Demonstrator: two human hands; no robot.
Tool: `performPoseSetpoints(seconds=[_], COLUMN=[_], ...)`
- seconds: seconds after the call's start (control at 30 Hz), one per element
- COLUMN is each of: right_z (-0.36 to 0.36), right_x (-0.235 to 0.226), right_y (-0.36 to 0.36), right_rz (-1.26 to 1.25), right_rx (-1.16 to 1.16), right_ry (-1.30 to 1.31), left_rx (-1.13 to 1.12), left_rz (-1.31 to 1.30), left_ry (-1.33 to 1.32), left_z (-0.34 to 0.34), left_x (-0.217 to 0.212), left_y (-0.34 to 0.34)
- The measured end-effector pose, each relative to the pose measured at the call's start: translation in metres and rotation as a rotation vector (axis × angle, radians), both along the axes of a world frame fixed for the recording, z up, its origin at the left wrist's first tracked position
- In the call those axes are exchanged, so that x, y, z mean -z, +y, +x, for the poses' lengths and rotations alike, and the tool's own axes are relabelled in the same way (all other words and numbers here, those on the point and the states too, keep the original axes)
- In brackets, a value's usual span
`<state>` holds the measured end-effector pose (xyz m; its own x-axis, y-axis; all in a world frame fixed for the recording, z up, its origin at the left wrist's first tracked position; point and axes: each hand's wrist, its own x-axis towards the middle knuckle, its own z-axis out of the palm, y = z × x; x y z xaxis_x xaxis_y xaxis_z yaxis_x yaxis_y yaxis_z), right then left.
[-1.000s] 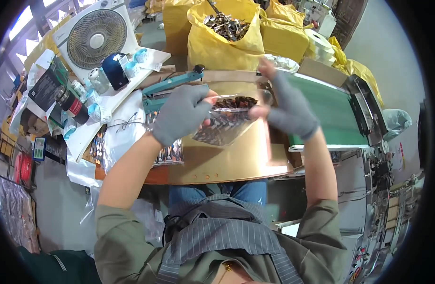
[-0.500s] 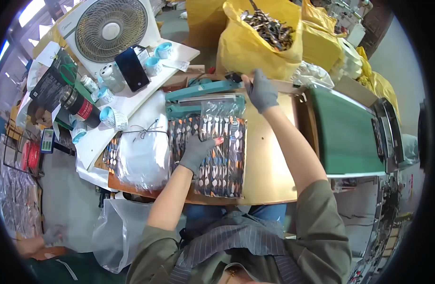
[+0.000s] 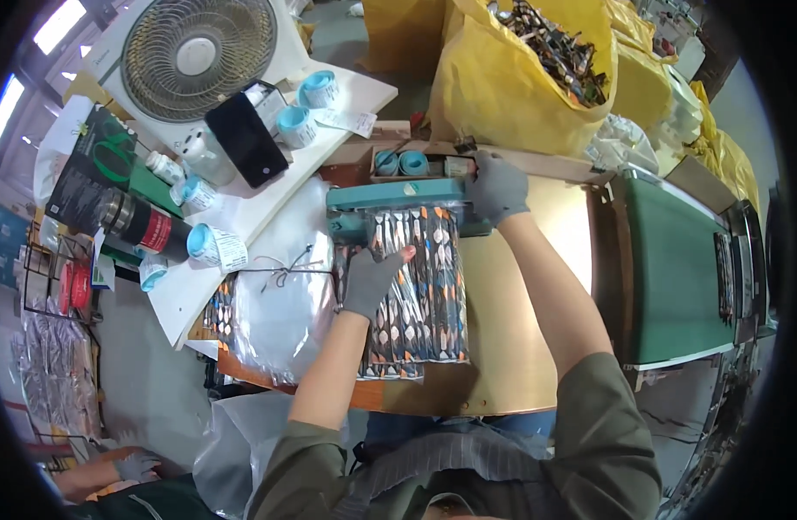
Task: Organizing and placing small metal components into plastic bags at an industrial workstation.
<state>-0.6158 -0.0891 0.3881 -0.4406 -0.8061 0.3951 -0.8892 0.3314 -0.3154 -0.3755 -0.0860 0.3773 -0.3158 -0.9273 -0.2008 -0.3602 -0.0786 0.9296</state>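
Note:
In front of me lies a clear plastic bag [image 3: 420,299] holding several rows of dark strips patterned in orange and white. My left hand [image 3: 372,282], in a grey glove with a bare thumb tip, grips its left edge, thumb on top. The bag's far end runs into a teal bar heat sealer [image 3: 394,195], whose arm is lowered onto it. My right hand [image 3: 501,186], also gloved, is closed round the right end of that arm; its fingertips are partly hidden. Another similar bag shows beneath the first.
Left of the bag lies a tied stack of clear plastic bags [image 3: 281,290]. A white board [image 3: 268,208] bears label rolls, a phone and a flask; a fan [image 3: 195,56] stands behind. A yellow sack [image 3: 520,95] rises beyond the sealer. Another person's gloved hand [image 3: 137,468] shows lower left.
The sealer's arm, raised before, has come down over the bag's far end with my right hand on it. My left hand stays on the bag. The whole view has shifted slightly.

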Motion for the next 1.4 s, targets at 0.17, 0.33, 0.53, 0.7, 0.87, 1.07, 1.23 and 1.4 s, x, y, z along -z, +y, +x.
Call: performPoseSetpoints(seconds=[0.17, 0.33, 0.53, 0.7, 0.87, 1.07, 1.23, 1.4], right_z=[0.001, 0.001, 0.011, 0.158, 0.211, 0.321, 0.466, 0.526], right_x=[-0.002, -0.006, 0.037, 0.049, 0.036, -0.028, -0.107, 0.007], right_y=[-0.003, 0.003, 0.045, 0.154, 0.234, 0.169, 0.146, 0.162], right_rz=[0.060, 0.068, 0.023, 0.269, 0.264, 0.808, 0.601, 0.383], right_rx=[0.009, 0.044, 0.003, -0.330, -0.587, -0.961, -1.474, -1.866], right_ry=[-0.011, -0.095, -0.731, -1.512, -2.388, -2.167, -1.613, -0.564], left_rx=[-0.147, -0.194, -0.162, -0.050, -0.043, -0.656, -0.963, -1.314], left_rz=[-0.414, -0.454, -0.325, 0.085, 0.207, -0.191, 0.110, -0.338], left_ry=[-0.438, -0.391, -0.524, 0.186, 0.431, -0.439, -1.088, -0.464], left_z=[0.044, 0.062, 0.069, 0.097, 0.144, 0.356, 0.467, 0.516], left_x=[0.024, 0.055, 0.058, 0.062, 0.035, -0.099, -0.038, 0.136], left_y=[0.046, 0.058, 0.050, 0.054, 0.144, 0.245, 0.335, 0.379])
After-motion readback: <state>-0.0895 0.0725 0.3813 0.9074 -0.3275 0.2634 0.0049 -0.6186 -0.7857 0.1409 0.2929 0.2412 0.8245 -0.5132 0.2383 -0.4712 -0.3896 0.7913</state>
